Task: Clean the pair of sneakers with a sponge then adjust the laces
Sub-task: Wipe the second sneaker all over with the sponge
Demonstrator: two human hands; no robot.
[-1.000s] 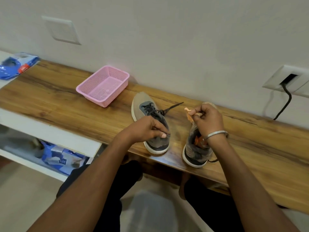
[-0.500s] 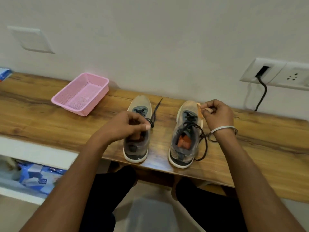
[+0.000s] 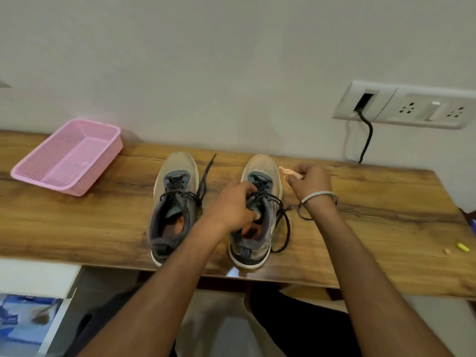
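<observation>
Two grey and beige sneakers stand side by side on the wooden table (image 3: 360,228), toes toward the wall. The left sneaker (image 3: 173,202) stands free, its black lace trailing toward the wall. My left hand (image 3: 233,204) grips the tongue and collar of the right sneaker (image 3: 260,228), thumb inside the opening. My right hand (image 3: 310,185) rests just right of that sneaker's toe, closed on a small peach-coloured sponge (image 3: 289,172). Loose black lace (image 3: 286,228) loops beside the right sneaker.
A pink mesh basket (image 3: 68,157) sits at the table's left. A wall socket panel (image 3: 407,105) with a black cable hangs at the right. Small yellow and peach bits (image 3: 461,247) lie near the right edge. My legs are under the table.
My left hand has let go of the left sneaker and moved right onto the right sneaker's tongue. The right hand stays by the toe with the sponge. The view shifted left.
</observation>
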